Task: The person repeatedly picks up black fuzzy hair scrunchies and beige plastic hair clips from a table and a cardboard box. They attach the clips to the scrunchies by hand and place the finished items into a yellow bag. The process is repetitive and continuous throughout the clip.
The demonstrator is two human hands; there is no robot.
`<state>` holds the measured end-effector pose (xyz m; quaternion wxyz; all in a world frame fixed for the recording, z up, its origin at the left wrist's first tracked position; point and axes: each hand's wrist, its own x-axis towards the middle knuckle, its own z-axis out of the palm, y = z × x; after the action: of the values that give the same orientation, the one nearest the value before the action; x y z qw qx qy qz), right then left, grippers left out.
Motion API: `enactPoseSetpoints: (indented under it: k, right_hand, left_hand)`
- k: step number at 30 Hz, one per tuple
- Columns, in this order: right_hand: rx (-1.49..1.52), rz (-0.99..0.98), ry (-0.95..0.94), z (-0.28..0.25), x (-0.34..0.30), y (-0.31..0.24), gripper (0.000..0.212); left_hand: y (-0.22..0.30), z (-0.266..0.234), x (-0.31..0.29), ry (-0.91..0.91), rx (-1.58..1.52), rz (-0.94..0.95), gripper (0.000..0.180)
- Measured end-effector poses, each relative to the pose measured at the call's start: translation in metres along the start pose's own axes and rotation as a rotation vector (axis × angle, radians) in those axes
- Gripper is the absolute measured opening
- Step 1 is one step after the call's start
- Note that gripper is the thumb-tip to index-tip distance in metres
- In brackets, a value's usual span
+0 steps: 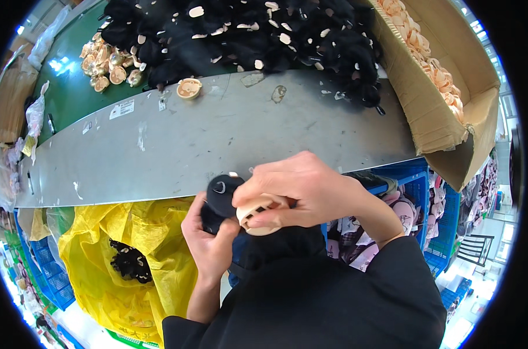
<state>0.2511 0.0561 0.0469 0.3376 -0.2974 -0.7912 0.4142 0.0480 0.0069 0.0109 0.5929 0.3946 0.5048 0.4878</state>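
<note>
In front of my body, at the near edge of the metal worktop [229,128], both hands work close together. My left hand [210,244] grips a small black fabric piece [222,195] with a rounded top and a small light loop on it. My right hand [299,189] holds a hollow peach plastic shell [258,224] with dark slots between thumb and fingers. The shell is right up against the black piece; whether it is joined to it I cannot tell. The right fingers cover part of the shell.
A heap of black fabric pieces [246,41] with peach patches covers the far worktop. One peach shell [189,88] lies alone, left of it a shell pile [110,63]. At right stands a cardboard box [430,110] of peach parts. A yellow bag [171,250] hangs near left.
</note>
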Motion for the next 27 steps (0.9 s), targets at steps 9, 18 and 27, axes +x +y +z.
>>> enactPoseSetpoints:
  k: [9,18,27]
  right_hand:
    - [0.677,0.281,0.251,0.021,-0.007,-0.013,0.051]
    - [0.194,0.018,0.332,0.032,0.002,-0.003,0.047]
    - [0.714,0.138,0.292,0.036,-0.005,-0.012,0.041]
  left_hand:
    - [-0.001,-0.001,-0.003,0.021,-0.112,0.022,0.028]
    - [0.014,0.011,-0.012,0.023,-0.087,-0.020,0.020]
    - [0.012,0.017,-0.013,0.091,-0.101,-0.012,0.022]
